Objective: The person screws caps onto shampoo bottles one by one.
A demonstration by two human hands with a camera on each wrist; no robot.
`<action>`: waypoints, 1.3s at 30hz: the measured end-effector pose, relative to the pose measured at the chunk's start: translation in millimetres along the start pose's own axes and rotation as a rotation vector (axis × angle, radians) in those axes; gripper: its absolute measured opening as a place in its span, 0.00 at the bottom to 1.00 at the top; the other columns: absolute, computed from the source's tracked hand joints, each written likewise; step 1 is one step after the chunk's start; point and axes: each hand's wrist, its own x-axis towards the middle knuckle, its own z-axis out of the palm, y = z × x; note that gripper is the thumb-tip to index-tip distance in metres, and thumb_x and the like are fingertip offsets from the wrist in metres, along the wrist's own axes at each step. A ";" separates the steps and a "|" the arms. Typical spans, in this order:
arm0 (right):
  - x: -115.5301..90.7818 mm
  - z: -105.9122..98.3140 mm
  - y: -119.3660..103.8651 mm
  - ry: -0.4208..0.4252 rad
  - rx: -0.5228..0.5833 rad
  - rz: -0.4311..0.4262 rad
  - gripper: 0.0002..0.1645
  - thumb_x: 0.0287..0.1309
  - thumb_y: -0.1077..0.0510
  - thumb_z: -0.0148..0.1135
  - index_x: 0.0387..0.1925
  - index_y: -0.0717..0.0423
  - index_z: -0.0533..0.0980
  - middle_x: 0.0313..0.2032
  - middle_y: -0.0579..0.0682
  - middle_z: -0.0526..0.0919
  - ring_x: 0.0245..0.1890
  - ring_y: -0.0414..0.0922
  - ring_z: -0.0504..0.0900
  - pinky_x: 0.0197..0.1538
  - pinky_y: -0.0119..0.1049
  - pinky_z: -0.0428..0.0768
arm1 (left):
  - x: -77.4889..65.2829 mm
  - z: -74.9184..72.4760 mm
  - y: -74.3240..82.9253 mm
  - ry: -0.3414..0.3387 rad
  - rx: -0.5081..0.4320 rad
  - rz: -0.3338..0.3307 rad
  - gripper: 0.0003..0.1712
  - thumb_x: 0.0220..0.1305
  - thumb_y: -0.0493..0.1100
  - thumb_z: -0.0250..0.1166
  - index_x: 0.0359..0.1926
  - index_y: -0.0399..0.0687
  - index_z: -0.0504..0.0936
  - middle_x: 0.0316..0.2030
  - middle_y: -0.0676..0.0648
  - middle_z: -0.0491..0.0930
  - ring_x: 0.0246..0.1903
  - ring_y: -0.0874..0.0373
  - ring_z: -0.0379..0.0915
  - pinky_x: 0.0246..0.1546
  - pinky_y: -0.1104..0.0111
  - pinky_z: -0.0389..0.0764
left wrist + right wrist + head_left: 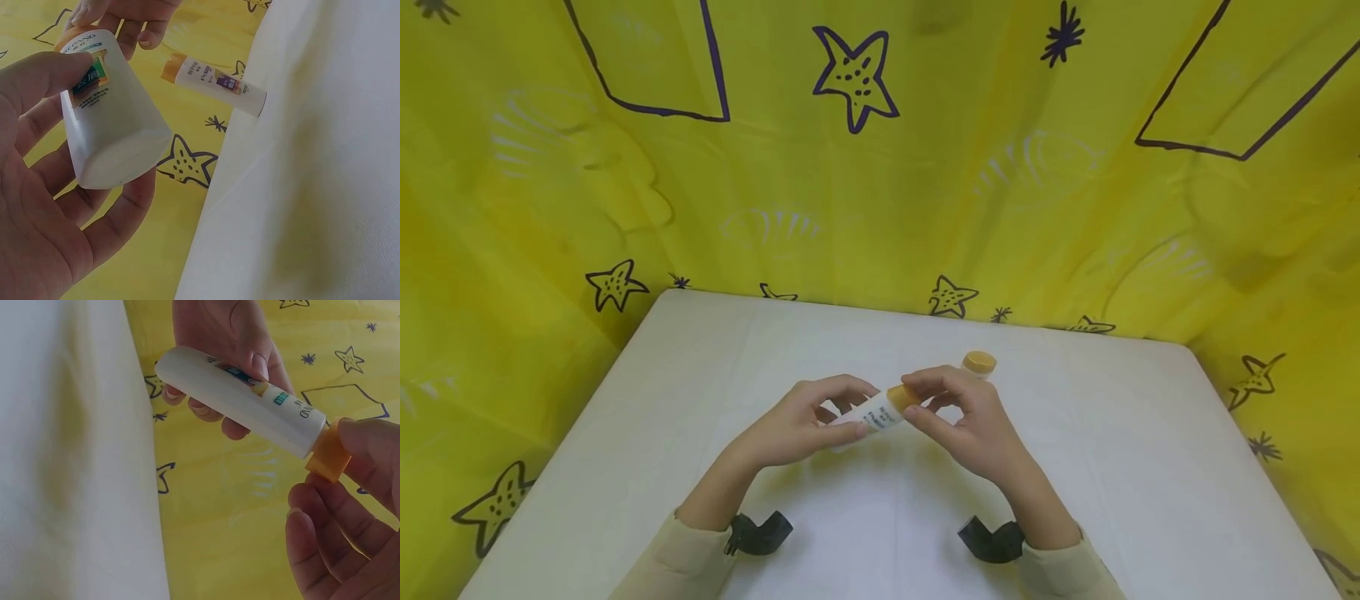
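A white bottle (pixel 880 412) with a printed label is tilted above the table, its capped end up toward the right. My left hand (pixel 805 421) holds its body, thumb over the label and fingers on the far side, as the left wrist view shows. My right hand (pixel 966 421) pinches the bottle's orange cap (pixel 329 452) between thumb and fingers. The cap sits at the bottle's end, slightly askew in the right wrist view; I cannot tell whether it is loose. Behind my right hand, a second white bottle (pixel 215 82) with an orange cap stands upright, partly hidden in the head view.
The white-covered table (pixel 715 358) lies below both hands. A yellow curtain (pixel 895 200) with starfish and shell drawings hangs along its back and sides. Black curved mounts (pixel 762 533) sit at both wrists, by the beige sleeves (pixel 681 560).
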 end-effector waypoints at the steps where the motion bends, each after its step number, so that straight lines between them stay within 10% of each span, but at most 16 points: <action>1: 0.5 -0.3 0.1 -0.003 -0.004 -0.004 0.17 0.59 0.62 0.70 0.50 0.52 0.80 0.46 0.45 0.86 0.43 0.41 0.83 0.42 0.34 0.84 | 0.0 -0.4 0.3 0.002 0.002 0.000 0.18 0.65 0.46 0.69 0.54 0.68 0.80 0.47 0.61 0.82 0.43 0.56 0.74 0.41 0.56 0.82; 39: -0.1 2.0 2.0 -0.024 -0.038 -0.054 0.22 0.60 0.61 0.70 0.56 0.53 0.79 0.49 0.45 0.81 0.41 0.40 0.84 0.40 0.34 0.85 | -1.1 -2.8 1.8 0.007 -0.009 0.018 0.18 0.66 0.45 0.68 0.55 0.65 0.79 0.46 0.58 0.82 0.43 0.56 0.76 0.40 0.56 0.83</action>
